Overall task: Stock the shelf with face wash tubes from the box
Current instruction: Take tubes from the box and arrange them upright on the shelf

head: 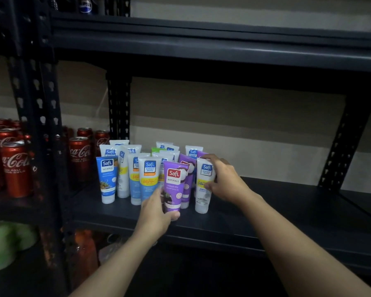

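Well under way: many tubes (135, 168) stand mid-frame on the shelf (287, 202), left hand (156, 213) fingers grasping a purple tube (174, 183), right hand (226, 180) a white tube (202, 202); box unseen.

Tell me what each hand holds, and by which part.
The left hand grips the front purple tube by its lower end. The right hand holds the rightmost white tube: fingers atop, thumb mid-body.

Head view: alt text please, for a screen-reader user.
A person's left hand grips a purple tube and the right hand a white tube, at the front of face wash tubes standing on a dark shelf; cola cans stand left.
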